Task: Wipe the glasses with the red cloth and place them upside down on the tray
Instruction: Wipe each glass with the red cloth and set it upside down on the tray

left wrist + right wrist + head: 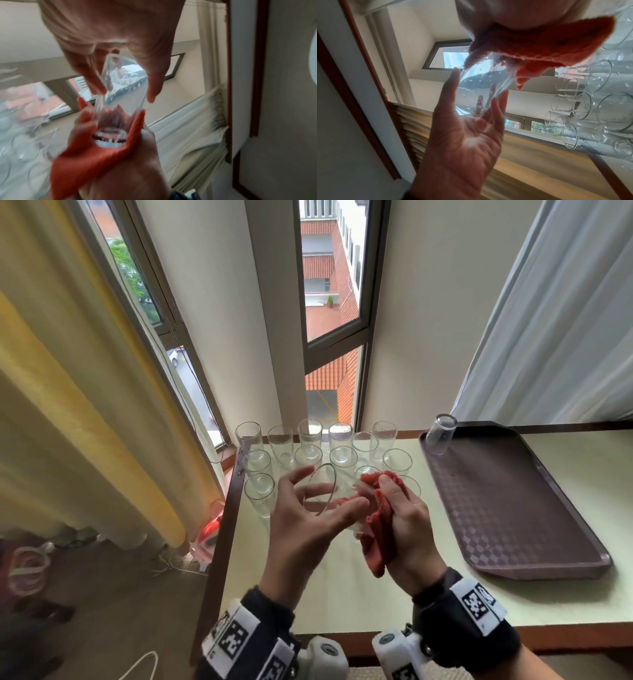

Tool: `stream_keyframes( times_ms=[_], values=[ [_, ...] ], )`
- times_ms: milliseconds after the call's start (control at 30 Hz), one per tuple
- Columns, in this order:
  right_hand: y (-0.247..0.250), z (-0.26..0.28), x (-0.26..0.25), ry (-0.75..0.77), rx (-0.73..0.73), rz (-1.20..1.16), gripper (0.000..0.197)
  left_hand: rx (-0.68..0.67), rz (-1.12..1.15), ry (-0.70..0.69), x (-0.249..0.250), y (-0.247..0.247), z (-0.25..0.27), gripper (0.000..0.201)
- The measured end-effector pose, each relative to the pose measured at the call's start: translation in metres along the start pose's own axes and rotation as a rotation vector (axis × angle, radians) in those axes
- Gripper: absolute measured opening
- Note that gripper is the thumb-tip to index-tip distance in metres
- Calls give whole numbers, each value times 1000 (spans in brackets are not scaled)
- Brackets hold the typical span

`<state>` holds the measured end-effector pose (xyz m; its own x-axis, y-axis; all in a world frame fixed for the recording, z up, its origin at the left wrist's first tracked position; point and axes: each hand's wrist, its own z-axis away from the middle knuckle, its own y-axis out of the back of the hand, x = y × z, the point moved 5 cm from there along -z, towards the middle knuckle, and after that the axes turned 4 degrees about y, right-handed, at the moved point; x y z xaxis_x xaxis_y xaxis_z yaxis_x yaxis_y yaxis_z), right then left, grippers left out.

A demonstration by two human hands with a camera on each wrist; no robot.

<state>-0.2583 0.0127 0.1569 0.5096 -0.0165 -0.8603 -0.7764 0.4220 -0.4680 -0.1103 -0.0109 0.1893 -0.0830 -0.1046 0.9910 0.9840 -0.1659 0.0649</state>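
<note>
A clear glass [320, 487] lies on its side in the air above the table, mouth to the left. My left hand [335, 486] holds it near the rim between thumb and nearly straight fingers. My right hand [400, 501] grips the red cloth [376, 529], which wraps the glass's base. The left wrist view looks down the glass [123, 88] to the cloth [96, 162] cupped round its bottom. In the right wrist view, water drops dot the glass [479, 88]. One glass [442, 434] stands upside down at the far left corner of the brown tray [513, 508].
Several upright glasses [308, 436] stand in rows at the table's [342, 577] far left, just behind my hands. The tray lies to the right. The table's left edge [227, 525] borders yellow curtains [85, 405] and a window.
</note>
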Motion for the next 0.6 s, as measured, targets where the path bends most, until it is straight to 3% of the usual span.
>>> stream_keyframes(
  times_ms=[133, 267, 467, 600],
  values=[
    [-3, -2, 5, -66, -16, -113, 43, 18, 160, 5, -18, -14, 2, 85],
    [-7, 1, 9, -99, -31, -101, 43, 27, 169, -45, -22, -16, -1, 70],
    [1, -7, -3, -3, 11, 1, 33, -11, 6, -133, -22, 0, -13, 74],
    [8, -16, -13, 90, -37, -2, 33, -103, -29, -85, -31, 7, -19, 73]
  ],
)
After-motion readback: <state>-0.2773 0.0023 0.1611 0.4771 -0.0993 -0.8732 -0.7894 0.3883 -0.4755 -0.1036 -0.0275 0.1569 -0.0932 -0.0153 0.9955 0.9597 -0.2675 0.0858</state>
